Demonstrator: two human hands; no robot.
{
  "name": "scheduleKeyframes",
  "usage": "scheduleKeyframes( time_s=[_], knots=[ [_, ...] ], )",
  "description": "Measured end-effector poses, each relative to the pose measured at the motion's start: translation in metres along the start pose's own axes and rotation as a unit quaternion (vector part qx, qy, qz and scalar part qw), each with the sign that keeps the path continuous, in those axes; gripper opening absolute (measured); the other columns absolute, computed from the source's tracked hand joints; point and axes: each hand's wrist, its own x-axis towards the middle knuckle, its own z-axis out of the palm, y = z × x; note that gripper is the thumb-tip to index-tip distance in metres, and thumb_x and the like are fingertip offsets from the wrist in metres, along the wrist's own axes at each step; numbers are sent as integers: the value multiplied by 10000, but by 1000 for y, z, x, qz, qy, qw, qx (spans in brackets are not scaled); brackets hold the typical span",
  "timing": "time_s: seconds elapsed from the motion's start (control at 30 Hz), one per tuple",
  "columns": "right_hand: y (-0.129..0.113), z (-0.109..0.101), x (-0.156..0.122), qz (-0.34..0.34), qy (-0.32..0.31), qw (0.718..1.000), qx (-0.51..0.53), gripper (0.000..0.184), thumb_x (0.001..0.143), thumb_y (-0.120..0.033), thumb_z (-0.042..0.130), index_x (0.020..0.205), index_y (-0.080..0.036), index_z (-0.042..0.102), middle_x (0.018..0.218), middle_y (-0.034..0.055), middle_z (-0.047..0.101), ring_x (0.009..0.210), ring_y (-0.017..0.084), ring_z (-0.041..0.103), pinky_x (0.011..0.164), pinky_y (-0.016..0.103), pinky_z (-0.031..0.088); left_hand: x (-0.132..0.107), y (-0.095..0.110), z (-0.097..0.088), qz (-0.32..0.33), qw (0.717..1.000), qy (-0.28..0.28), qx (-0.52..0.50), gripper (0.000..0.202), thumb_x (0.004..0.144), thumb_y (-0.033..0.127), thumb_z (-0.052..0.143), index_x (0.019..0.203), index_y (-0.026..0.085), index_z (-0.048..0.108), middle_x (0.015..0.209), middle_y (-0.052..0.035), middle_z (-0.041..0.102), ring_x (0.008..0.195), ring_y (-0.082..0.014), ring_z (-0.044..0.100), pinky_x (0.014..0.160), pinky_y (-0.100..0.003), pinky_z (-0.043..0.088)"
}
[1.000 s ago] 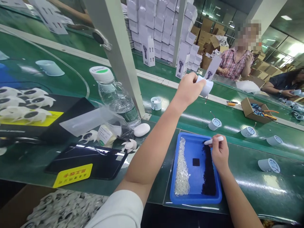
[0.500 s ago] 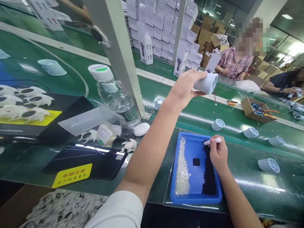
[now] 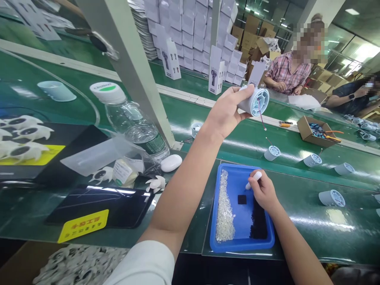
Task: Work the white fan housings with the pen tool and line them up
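My left hand (image 3: 230, 107) is closed around a light blue plastic cylinder (image 3: 259, 103), held up over the green conveyor. Its spoked open end faces right, and a thin red and dark wire with a small connector hangs from it. My right hand (image 3: 263, 189) pinches a white pen-like tool (image 3: 253, 180) above a blue tray (image 3: 234, 248). Along the tray's left side lies a heap of small clear pieces (image 3: 225, 221). Small black pieces (image 3: 259, 225) are piled on the right, partly under my right hand. Between the heaps rests a black square (image 3: 242, 199).
More light blue cylinders (image 3: 331, 198) stand along the bench and conveyor. A water bottle (image 3: 133, 122) and a white oval case (image 3: 171, 163) are left of my arm. Beyond the conveyor are white boxes (image 3: 190, 39), a carton of tools (image 3: 319, 131) and two people.
The left hand has turned the cylinder so more of its spoked end shows. My right hand has moved slightly left, and the white tool now tilts more steeply. The whole view has shifted a little.
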Motion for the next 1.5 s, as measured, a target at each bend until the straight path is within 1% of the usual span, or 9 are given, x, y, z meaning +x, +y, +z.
scheduleKeyframes(
  time_s=[0.23,0.37,0.43,0.53,0.63,0.73,0.93,1.1,1.5],
  knots=[
    [-3,-6,-9,-45,65,996,35,213,956,-379,488,812,-229,530,700,-2,599,592,132,558,555,249,453,-1,-5,7,-18,999,-12,28,239,854,342,657,794,167,505,758,-1,574,843,-148,638,814,-321,542],
    [-9,-4,-12,-55,-52,997,33,228,944,-378,531,774,-226,545,664,-9,603,570,127,563,552,244,468,-2,-7,10,-36,998,-13,41,199,864,274,644,776,167,501,756,4,564,781,-121,609,793,-304,535],
    [-9,-2,-12,-56,-64,995,49,230,948,-386,533,786,-225,560,671,-4,619,587,132,589,561,247,487,-1,-12,10,-51,998,-13,46,195,854,259,655,771,168,503,753,7,560,740,-110,586,762,-292,534],
    [-5,-2,-12,-72,66,989,112,213,967,-414,504,902,-226,581,788,26,651,646,149,647,603,283,543,3,-26,11,-97,992,-25,76,159,847,216,644,764,165,519,732,7,555,674,-101,550,683,-266,522],
    [0,-5,-11,-75,219,962,146,173,958,-404,535,991,-239,571,895,35,641,677,155,685,634,317,586,4,-43,14,-140,980,-28,139,136,847,183,623,751,157,532,722,0,563,650,-102,541,624,-248,500],
    [4,-9,-10,-60,306,939,147,158,941,-374,577,1030,-244,574,981,44,659,777,174,723,722,353,612,3,-56,18,-156,971,-17,180,157,796,193,676,735,159,536,733,5,579,650,-105,540,617,-254,491],
    [7,-12,-5,18,318,936,151,241,934,-399,585,1070,-200,596,973,84,739,880,207,744,811,380,611,-5,-60,26,-189,954,-88,214,168,718,249,737,701,143,609,675,7,593,623,-97,527,611,-236,482],
    [8,-12,-5,47,317,932,167,285,922,-441,589,1062,-193,597,986,102,753,884,223,749,829,409,607,-7,-60,27,-176,956,-92,215,173,722,218,739,690,145,585,676,11,595,600,-95,543,596,-247,490],
    [9,-12,-5,48,329,929,162,293,909,-456,604,1037,-192,599,947,91,762,842,219,748,788,395,604,-8,-61,28,-166,950,-101,246,178,774,215,706,723,149,549,723,17,569,619,-91,546,609,-255,506]
  ],
)
